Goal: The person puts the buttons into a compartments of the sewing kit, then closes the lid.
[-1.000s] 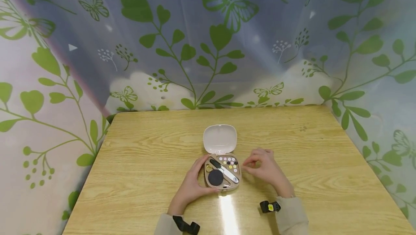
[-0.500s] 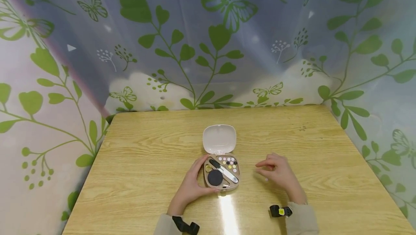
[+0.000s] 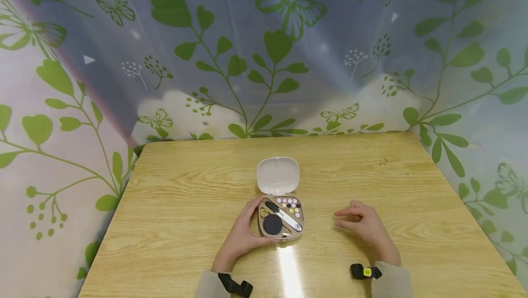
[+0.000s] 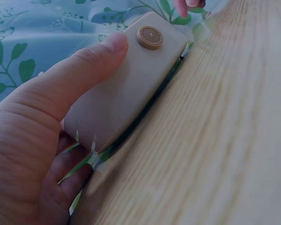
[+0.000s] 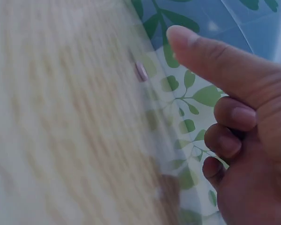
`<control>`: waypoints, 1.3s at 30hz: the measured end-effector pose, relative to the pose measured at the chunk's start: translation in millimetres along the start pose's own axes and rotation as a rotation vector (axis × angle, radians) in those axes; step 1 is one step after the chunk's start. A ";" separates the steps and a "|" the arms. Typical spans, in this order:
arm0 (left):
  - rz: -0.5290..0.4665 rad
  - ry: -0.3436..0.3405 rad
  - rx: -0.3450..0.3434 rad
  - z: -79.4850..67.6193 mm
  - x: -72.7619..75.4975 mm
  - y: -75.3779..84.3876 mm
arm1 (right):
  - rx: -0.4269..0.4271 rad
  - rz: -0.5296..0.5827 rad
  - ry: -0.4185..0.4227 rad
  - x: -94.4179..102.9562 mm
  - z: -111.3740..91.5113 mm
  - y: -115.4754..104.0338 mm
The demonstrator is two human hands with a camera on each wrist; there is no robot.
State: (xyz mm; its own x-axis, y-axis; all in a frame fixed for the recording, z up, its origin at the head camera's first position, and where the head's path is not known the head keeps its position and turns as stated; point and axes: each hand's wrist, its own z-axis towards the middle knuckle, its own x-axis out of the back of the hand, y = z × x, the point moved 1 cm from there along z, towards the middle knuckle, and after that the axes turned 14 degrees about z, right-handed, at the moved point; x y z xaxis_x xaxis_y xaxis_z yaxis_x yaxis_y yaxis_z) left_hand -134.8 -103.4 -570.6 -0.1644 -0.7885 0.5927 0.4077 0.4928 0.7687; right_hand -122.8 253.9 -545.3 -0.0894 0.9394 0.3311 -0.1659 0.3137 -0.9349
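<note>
An open beige sewing kit [image 3: 302, 229] sits on the table, its pale lid [image 3: 278, 175] folded back. My left hand [image 3: 244, 231] grips its left side, thumb at the front; in the left wrist view the thumb lies by a brown button-shaped catch [image 4: 150, 36]. Inside are several buttons [image 3: 291, 211], a black-and-white slim tool [image 3: 284, 215], a round black piece [image 3: 272, 224] and a gold ring [image 3: 264, 212]. My right hand [image 3: 365, 222] is right of the kit, thumb and forefinger apart. By its thumb lies a small pale pink button-like piece [image 5: 141, 71].
The wooden table [image 3: 185, 188] reaches back to a curtain [image 3: 231, 59] printed with green leaves and butterflies, which also hangs at both sides. Each wrist wears a black strap with a camera, such as the right wrist camera [image 3: 357, 271].
My right hand has moved away from the kit to the right and slightly toward me, its thumb and forefinger parting. The left hand and the kit have stayed in place.
</note>
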 end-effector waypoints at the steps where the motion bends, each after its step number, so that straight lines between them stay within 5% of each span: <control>1: 0.000 0.000 0.001 0.0 0.1 0.0 | 0.002 -0.005 -0.002 0.5 -0.6 1.8; 14: -0.003 -0.005 0.005 -0.1 0.0 -0.6 | 0.070 0.021 -0.057 3.3 -6.9 19.6; 39: 0.011 -0.001 -0.004 -0.9 1.8 2.5 | 0.271 0.012 0.022 -5.1 -8.1 27.1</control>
State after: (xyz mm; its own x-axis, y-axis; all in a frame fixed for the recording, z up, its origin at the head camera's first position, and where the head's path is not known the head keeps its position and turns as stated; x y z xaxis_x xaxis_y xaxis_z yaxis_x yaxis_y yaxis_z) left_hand -133.3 -103.9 -567.8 -0.1611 -0.7828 0.6011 0.4132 0.4996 0.7614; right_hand -118.9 258.8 -573.4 -0.0721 0.9466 0.3142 -0.4219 0.2565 -0.8696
